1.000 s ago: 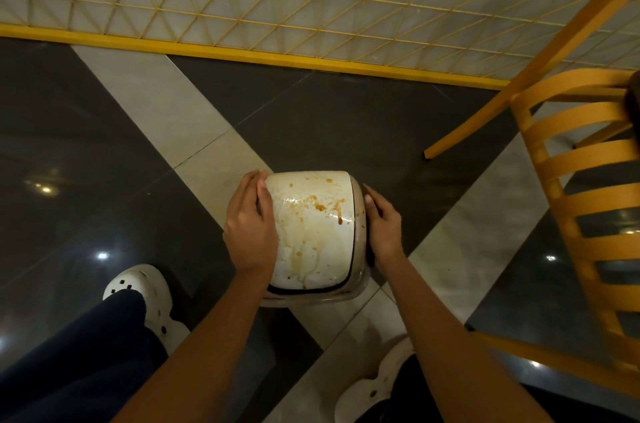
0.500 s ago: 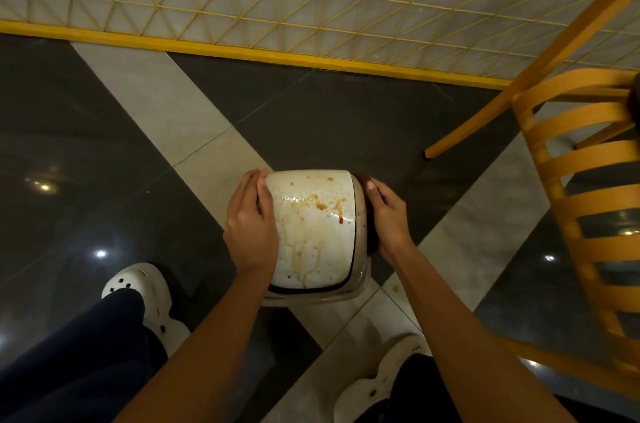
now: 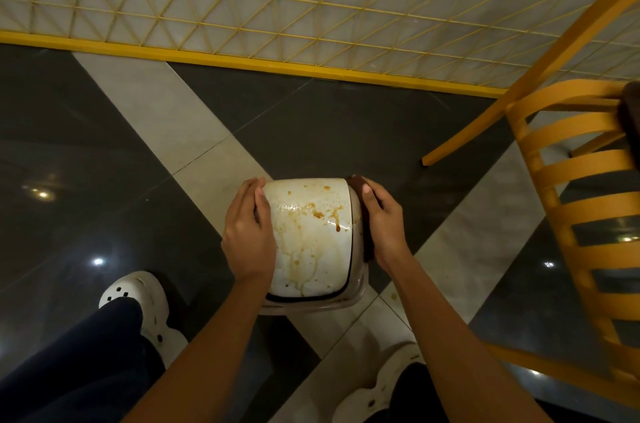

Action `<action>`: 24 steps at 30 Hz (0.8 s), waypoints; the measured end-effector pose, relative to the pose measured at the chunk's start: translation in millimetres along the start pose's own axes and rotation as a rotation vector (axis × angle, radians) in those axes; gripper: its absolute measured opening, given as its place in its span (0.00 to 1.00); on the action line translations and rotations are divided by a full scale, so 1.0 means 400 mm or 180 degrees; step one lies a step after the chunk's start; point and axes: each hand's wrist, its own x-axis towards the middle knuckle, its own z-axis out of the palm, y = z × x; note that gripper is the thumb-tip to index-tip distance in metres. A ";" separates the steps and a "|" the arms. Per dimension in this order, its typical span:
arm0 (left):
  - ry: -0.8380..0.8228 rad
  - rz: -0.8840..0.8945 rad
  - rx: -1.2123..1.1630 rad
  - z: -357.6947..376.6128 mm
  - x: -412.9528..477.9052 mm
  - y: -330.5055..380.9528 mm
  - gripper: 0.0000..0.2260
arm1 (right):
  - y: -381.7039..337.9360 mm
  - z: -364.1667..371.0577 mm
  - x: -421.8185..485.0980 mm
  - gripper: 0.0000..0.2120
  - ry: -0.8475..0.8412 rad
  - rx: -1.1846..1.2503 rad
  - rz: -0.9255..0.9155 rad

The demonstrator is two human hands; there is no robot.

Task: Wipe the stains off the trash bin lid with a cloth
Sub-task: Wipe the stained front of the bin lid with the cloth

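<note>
A: Two hands on the bin. Left hand (image 3: 248, 231) lies flat, fingers spread along the left edge of the trash bin lid (image 3: 311, 235); it grips nothing. Bin stands on the floor (image 3: 104, 162) between the person's shoes.

B: And the right hand (image 3: 382, 223)?

A: Pressed to the bin's right side, over something dark brown, likely the cloth (image 3: 358, 184). Whether the fingers are closed on it I cannot tell.

B: Stains?

A: Orange-brown spots and runs (image 3: 325, 214) across the white lid, untouched. Judgement: steadying step, wiping not yet begun.

B: Next?

A: Bring the cloth up onto the lid, rub the spots, left hand bracing.
</note>
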 end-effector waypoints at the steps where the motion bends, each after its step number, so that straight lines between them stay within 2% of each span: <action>1: 0.0002 -0.0001 -0.0005 0.000 0.000 0.001 0.23 | -0.007 0.003 0.002 0.12 -0.0016 -0.0008 -0.0040; 8: 0.0025 -0.0004 -0.0014 0.004 0.001 -0.002 0.23 | 0.038 -0.012 -0.078 0.12 0.0124 -0.0046 -0.0549; 15: 0.0035 -0.0032 0.0027 0.004 0.000 0.003 0.23 | -0.011 0.013 0.016 0.13 0.0115 -0.0207 0.0152; 21: 0.0056 -0.0040 0.0016 0.004 -0.002 0.003 0.22 | 0.018 0.028 -0.076 0.13 0.0497 -0.0513 -0.0801; 24: 0.0050 0.0000 0.0023 0.004 0.000 0.003 0.21 | 0.004 0.028 -0.043 0.13 0.0451 -0.0511 -0.0541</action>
